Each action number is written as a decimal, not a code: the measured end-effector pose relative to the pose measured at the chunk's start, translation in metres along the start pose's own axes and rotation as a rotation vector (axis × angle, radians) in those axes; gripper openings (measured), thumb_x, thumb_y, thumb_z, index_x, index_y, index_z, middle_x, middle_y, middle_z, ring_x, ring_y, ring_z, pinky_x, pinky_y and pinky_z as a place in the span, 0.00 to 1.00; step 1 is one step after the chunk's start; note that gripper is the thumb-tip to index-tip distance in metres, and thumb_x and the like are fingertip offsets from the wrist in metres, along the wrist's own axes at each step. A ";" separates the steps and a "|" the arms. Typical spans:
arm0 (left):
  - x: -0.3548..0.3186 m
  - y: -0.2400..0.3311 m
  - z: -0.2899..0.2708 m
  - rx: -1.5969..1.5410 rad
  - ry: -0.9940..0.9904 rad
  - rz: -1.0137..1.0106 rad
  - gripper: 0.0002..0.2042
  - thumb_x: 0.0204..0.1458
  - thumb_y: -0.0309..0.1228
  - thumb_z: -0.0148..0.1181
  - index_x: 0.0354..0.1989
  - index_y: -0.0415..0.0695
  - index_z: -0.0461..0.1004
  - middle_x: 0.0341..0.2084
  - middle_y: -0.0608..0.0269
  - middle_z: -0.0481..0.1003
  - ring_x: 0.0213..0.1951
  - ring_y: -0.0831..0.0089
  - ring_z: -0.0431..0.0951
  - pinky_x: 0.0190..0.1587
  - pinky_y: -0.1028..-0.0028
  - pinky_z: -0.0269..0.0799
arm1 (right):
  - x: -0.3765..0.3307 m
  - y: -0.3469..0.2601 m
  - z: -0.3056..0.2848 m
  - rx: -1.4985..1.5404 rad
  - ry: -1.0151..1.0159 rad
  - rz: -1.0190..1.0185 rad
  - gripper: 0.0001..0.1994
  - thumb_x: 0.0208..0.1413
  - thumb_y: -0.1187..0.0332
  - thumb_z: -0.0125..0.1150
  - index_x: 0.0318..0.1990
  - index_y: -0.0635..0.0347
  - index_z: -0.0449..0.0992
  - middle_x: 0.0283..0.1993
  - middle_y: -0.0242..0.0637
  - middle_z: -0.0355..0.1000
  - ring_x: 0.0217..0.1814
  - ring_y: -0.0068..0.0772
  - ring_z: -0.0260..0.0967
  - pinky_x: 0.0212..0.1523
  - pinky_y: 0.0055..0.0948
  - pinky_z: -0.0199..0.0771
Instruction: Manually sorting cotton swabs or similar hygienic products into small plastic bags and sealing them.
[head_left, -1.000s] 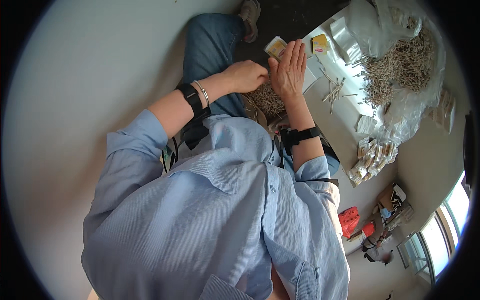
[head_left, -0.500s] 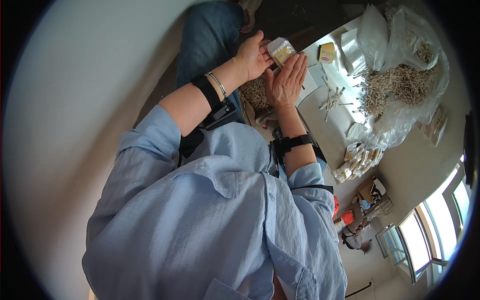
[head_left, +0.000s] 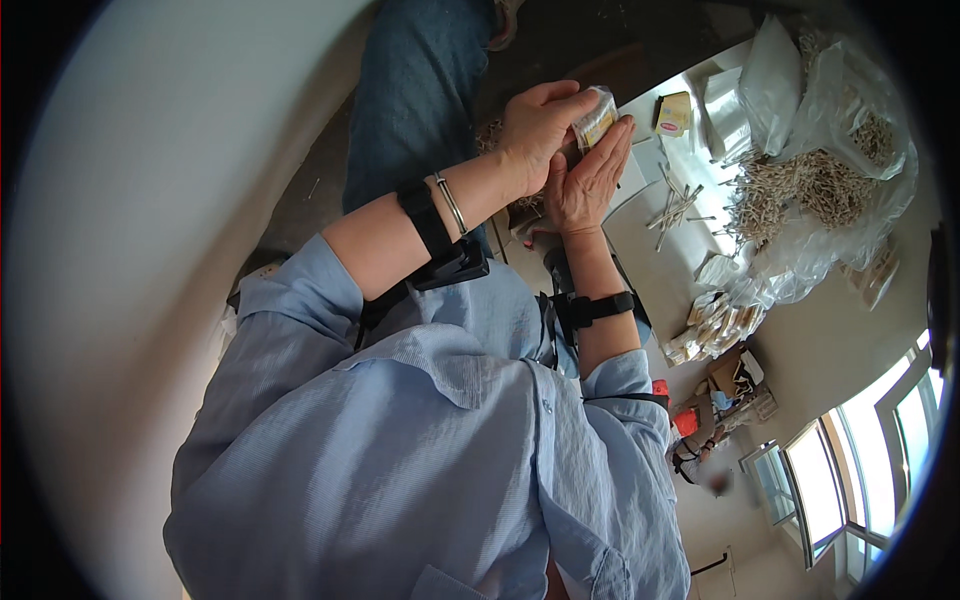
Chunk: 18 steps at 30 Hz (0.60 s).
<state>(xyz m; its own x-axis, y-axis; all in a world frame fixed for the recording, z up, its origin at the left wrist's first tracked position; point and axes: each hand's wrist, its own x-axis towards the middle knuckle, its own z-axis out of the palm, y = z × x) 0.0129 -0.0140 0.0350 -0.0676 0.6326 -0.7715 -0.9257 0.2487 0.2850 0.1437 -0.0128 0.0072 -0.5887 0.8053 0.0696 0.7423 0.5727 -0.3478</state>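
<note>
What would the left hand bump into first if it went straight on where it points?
Probably the white-and-yellow packet, which the left hand already seems to hold; depth is hard to judge here.

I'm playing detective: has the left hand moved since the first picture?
Yes, the left hand moved forward and right, nearer the yellow pack on the table.

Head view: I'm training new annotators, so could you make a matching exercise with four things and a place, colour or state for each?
Things:
1. small packet
2. bracelet
3. label card
4. heap of thin sticks

Descriptions:
A. yellow, lying on the white table
B. heaped against crumpled clear plastic
C. between the left hand and right hand
D. silver-coloured

Pairs: 1-C; 2-D; 3-A; 4-B
</note>
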 end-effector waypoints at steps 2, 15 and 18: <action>-0.005 -0.002 0.000 0.109 -0.045 0.109 0.19 0.53 0.34 0.57 0.51 0.37 0.67 0.44 0.57 0.71 0.47 0.71 0.73 0.53 0.72 0.67 | -0.001 -0.001 0.000 -0.003 -0.015 0.013 0.41 0.59 0.46 0.41 0.65 0.73 0.35 0.68 0.64 0.38 0.71 0.64 0.34 0.69 0.51 0.33; -0.007 -0.010 -0.004 0.009 -0.070 0.138 0.22 0.60 0.42 0.46 0.54 0.36 0.63 0.45 0.55 0.71 0.48 0.70 0.72 0.54 0.71 0.67 | -0.001 0.001 0.004 0.004 -0.009 0.022 0.46 0.54 0.51 0.54 0.66 0.73 0.34 0.68 0.63 0.37 0.71 0.63 0.37 0.68 0.49 0.37; 0.000 -0.010 -0.001 0.100 -0.032 0.194 0.19 0.58 0.39 0.50 0.48 0.35 0.70 0.38 0.59 0.74 0.40 0.77 0.72 0.45 0.77 0.67 | -0.002 0.002 0.005 -0.060 -0.016 0.006 0.45 0.54 0.52 0.53 0.65 0.74 0.34 0.68 0.64 0.37 0.71 0.63 0.36 0.68 0.50 0.36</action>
<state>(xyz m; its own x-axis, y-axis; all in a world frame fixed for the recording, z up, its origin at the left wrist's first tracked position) 0.0220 -0.0179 0.0316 -0.2277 0.6983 -0.6786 -0.8549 0.1903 0.4827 0.1442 -0.0140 0.0020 -0.5885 0.8067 0.0529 0.7635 0.5761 -0.2917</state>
